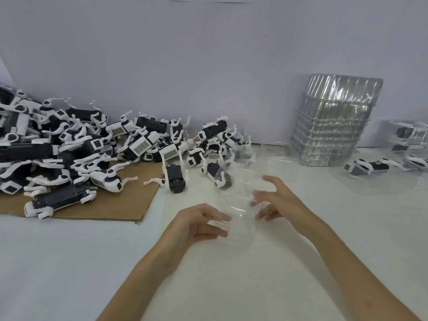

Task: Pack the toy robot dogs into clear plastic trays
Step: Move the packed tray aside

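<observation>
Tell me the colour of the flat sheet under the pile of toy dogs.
Brown: the cardboard sheet shows best in the head view.
</observation>
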Demonstrator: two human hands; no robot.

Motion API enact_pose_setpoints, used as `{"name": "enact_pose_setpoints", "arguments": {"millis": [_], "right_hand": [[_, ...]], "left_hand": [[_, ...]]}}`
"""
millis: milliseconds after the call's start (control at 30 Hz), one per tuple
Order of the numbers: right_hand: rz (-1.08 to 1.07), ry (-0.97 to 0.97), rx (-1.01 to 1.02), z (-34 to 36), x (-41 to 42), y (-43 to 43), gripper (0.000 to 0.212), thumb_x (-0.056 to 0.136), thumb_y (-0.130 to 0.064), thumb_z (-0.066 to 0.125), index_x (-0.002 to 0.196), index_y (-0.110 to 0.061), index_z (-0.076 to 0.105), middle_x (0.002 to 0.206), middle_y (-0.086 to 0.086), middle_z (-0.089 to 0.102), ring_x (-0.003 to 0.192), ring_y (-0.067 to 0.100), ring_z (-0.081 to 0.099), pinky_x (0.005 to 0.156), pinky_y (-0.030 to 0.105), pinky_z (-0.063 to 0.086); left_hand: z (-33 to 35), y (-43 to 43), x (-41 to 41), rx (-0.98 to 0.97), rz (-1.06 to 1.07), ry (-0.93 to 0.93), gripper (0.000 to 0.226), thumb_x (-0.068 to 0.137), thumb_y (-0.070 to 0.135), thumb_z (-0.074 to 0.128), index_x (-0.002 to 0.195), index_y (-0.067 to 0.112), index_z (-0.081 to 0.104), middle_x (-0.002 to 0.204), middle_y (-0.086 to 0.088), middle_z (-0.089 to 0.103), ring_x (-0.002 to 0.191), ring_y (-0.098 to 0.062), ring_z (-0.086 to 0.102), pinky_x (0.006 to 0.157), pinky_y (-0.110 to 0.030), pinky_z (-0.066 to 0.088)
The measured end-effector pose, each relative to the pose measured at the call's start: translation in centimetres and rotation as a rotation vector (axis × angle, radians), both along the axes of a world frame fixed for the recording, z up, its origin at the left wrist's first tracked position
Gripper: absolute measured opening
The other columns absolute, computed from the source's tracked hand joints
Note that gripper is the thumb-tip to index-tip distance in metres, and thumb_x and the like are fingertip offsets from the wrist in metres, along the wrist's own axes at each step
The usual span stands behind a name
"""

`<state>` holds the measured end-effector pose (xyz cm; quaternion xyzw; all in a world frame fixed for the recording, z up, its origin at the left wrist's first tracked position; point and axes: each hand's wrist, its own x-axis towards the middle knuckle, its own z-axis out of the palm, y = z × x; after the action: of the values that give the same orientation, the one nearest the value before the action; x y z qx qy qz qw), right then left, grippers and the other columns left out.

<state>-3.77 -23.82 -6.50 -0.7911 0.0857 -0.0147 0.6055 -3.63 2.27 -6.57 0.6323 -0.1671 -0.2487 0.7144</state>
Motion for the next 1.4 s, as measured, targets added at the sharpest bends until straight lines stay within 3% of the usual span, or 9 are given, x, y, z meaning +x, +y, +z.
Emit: {"name": "enact_pose_setpoints", "arguments": {"millis": [133, 300, 400, 600, 767, 933, 1200, 1300, 1400], "right_hand": [[-0.205, -0.196, 0.159, 0.2, 0.3, -0.7, 0.062, 0.087, 0.003, 0.067, 0.138, -0.022, 0.042, 0.091, 0.003, 0.077, 0.065, 0.021, 0.071, 0.055, 0.027, 0.053], [-0.234, -0.371, 0.194, 1.5, -0.4, -1.0, 0.035, 0.084, -0.028, 0.077, 0.116, -0.023, 0.063, 0.090, 0.001, 0.078, 0.065, 0.016, 0.060, 0.057, 0.023, 0.046], [-0.076, -0.414, 0.069, 2.1, -1.1, -0.8, 0.041, 0.074, -0.047, 0.083, 0.109, -0.027, 0.073, 0.088, 0.006, 0.076, 0.060, 0.012, 0.055, 0.056, 0.023, 0.045], [0.233, -0.290, -0.063, 2.6, -1.7, -2.5, 0.036, 0.090, -0.019, 0.070, 0.125, -0.028, 0.069, 0.112, 0.003, 0.075, 0.080, 0.017, 0.068, 0.070, 0.022, 0.053], [0.189, -0.280, 0.020, 2.5, -1.5, -3.0, 0.030, 0.094, -0.019, 0.065, 0.123, -0.025, 0.069, 0.117, 0.003, 0.074, 0.097, 0.029, 0.074, 0.083, 0.030, 0.056], [0.080, -0.272, -0.102, 1.0, -0.1, -1.3, 0.021, 0.095, -0.019, 0.067, 0.113, -0.029, 0.070, 0.105, -0.006, 0.074, 0.088, 0.018, 0.074, 0.080, 0.032, 0.054], [0.041, 0.073, -0.042, -0.1, 6.3, -1.2, 0.049, 0.086, -0.047, 0.074, 0.128, -0.030, 0.057, 0.118, -0.006, 0.069, 0.100, 0.013, 0.071, 0.089, 0.033, 0.054], [0.043, 0.074, -0.155, -0.1, 9.1, -0.4, 0.030, 0.090, -0.046, 0.071, 0.114, -0.030, 0.065, 0.113, -0.005, 0.069, 0.091, 0.012, 0.069, 0.066, 0.026, 0.050], [0.043, 0.010, -0.230, -0.3, 10.9, 0.6, 0.011, 0.095, -0.038, 0.068, 0.100, -0.029, 0.071, 0.105, 0.001, 0.072, 0.074, 0.011, 0.070, 0.060, 0.024, 0.047]], "left_hand": [[-0.1, -0.1, -0.2, 0.127, 0.014, -0.091, 0.033, 0.081, 0.012, 0.044, 0.105, 0.003, 0.065, 0.115, -0.005, 0.074, 0.084, -0.032, 0.073, 0.085, -0.038, 0.053], [-0.3, -0.1, 0.2, 0.103, 0.287, -0.050, 0.026, 0.104, 0.024, 0.043, 0.116, 0.012, 0.063, 0.104, -0.003, 0.077, 0.088, -0.027, 0.074, 0.081, -0.040, 0.053], [-0.1, 0.0, 0.3, 0.028, 0.379, -0.007, 0.028, 0.103, 0.034, 0.046, 0.120, 0.018, 0.060, 0.109, 0.000, 0.076, 0.094, -0.024, 0.074, 0.082, -0.041, 0.056], [0.0, 0.0, 0.5, 0.049, 0.450, 0.147, 0.040, 0.096, 0.056, 0.050, 0.118, 0.025, 0.063, 0.118, 0.002, 0.070, 0.096, -0.023, 0.074, 0.070, -0.036, 0.055], [-0.2, 0.1, 0.6, 0.098, 0.382, 0.148, 0.066, 0.061, 0.073, 0.075, 0.113, 0.033, 0.067, 0.116, 0.009, 0.071, 0.108, -0.022, 0.069, 0.079, -0.036, 0.051], [-0.5, 0.2, -0.1, 0.170, 0.300, -0.001, 0.052, 0.063, 0.041, 0.080, 0.112, 0.047, 0.067, 0.121, 0.016, 0.067, 0.111, -0.007, 0.065, 0.102, -0.040, 0.051], [-0.6, 0.6, 0.3, 0.108, 0.457, -0.027, 0.028, 0.087, 0.027, 0.073, 0.109, 0.040, 0.065, 0.112, 0.016, 0.066, 0.087, 0.006, 0.065, 0.068, -0.021, 0.045], [-0.7, 0.6, 0.5, 0.132, 0.440, -0.032, 0.029, 0.089, 0.030, 0.071, 0.115, 0.039, 0.061, 0.116, 0.016, 0.063, 0.097, 0.002, 0.062, 0.067, -0.021, 0.045], [-0.8, 0.5, 0.5, 0.141, 0.420, -0.043, 0.030, 0.091, 0.029, 0.068, 0.116, 0.043, 0.059, 0.116, 0.021, 0.060, 0.085, 0.014, 0.062, 0.061, -0.012, 0.045]]}}
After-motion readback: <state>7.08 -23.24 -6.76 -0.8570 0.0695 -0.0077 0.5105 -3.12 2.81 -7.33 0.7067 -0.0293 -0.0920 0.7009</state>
